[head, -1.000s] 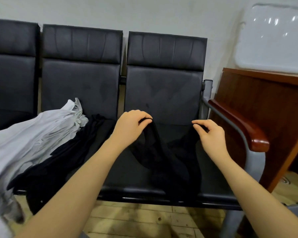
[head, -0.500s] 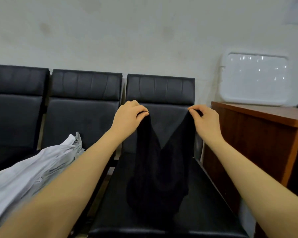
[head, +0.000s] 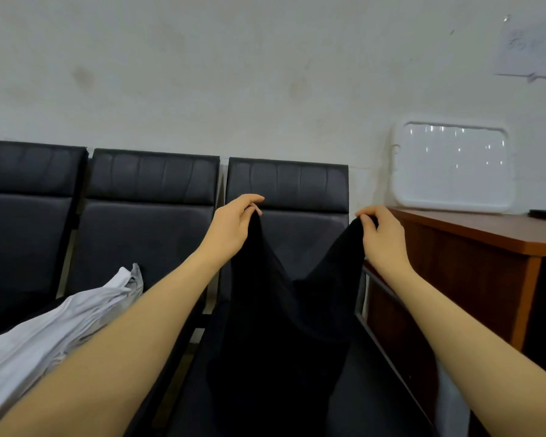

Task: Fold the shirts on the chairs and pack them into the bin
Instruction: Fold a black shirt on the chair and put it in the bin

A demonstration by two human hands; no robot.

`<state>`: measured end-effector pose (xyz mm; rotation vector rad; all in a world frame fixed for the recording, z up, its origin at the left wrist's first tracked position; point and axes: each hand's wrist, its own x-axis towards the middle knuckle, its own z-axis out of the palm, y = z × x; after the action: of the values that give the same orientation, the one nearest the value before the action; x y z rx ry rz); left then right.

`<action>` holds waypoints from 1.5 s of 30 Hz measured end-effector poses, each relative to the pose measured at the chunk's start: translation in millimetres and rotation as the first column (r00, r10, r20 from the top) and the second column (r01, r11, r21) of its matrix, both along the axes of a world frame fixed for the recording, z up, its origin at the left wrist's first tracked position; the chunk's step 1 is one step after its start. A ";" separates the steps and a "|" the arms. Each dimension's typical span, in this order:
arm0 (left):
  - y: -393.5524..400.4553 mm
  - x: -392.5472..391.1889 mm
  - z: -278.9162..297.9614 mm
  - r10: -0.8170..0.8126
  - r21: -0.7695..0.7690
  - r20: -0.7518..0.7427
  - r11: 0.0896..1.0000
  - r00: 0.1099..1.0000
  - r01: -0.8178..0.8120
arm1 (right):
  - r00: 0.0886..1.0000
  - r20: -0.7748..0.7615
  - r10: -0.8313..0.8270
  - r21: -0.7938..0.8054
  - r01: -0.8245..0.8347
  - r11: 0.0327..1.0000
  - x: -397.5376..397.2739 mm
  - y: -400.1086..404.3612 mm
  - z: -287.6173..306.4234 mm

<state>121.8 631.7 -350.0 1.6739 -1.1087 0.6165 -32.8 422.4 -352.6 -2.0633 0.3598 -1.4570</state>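
Leftmost, a pale grey shirt [head: 54, 329] lies heaped across the seats of the black chairs [head: 152, 216], toward their front edge. Beside it, the left hand [head: 230, 228] pinches one top corner of a black shirt [head: 281, 326], raised before the rightmost chair's backrest. Further right, the right hand [head: 382, 238] pinches the other corner; the cloth sags between them and hangs onto that seat. A wooden desk [head: 473, 247] stands at the row's right end, with a white tray [head: 454, 167] leaning on the wall above its back edge.

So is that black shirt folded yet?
Not yet. The black shirt hangs unfolded, pinched by the left hand and right hand, sagging between them.
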 end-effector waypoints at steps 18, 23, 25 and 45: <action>5.9 43.3 -72.7 0.276 0.586 0.313 0.697 0.909 -0.413 | 0.722 -0.651 -0.234 -0.179 0.154 0.972 -4.5 -42.6 -68.0; 3.5 47.2 -90.8 0.468 0.300 0.158 0.816 0.870 -0.494 | 0.670 -0.684 -0.291 -0.230 0.180 0.956 -4.6 -43.1 -77.0; 3.4 47.1 -93.0 0.493 0.249 0.119 0.825 0.862 -0.506 | 0.704 -0.641 -0.306 -0.216 0.217 0.952 -5.5 -44.3 -79.3; 15.1 29.0 -73.1 0.384 0.129 -0.014 0.916 0.923 -0.379 | 0.897 -0.257 -0.359 -0.217 0.308 0.926 -26.2 -36.7 -63.2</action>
<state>150.8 646.8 -423.1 2.0249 -0.8073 0.7690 -58.9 385.7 -415.8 -2.4598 0.7684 -1.4091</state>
